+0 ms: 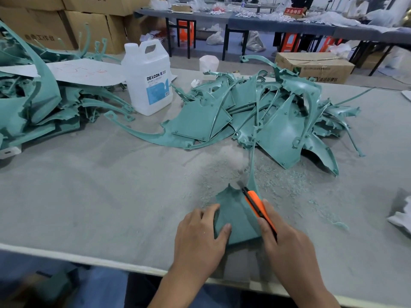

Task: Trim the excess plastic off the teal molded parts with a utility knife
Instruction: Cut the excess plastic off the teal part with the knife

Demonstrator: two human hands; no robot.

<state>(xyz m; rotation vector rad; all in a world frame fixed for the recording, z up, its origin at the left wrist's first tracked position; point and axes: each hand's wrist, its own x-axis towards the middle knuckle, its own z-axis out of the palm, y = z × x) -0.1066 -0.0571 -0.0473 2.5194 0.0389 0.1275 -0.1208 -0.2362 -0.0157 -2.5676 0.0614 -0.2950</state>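
Left hand (pixel 200 232) sits nearest me, head view: thumb on the face and fingers round the left edge of a flat teal moulded plastic panel (pixel 235 216), low over the grey cloth-covered table (pixel 89 196). Right hand (pixel 282 238) curls round an orange-and-black utility knife (pixel 255 203), blade at the panel's right rim. My judgement: light, thin, springy; grip close beside the cut.

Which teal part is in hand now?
The lone part at the near edge, not in the left pile or centre pile: left hand grips it, right hand holds the orange knife on it.
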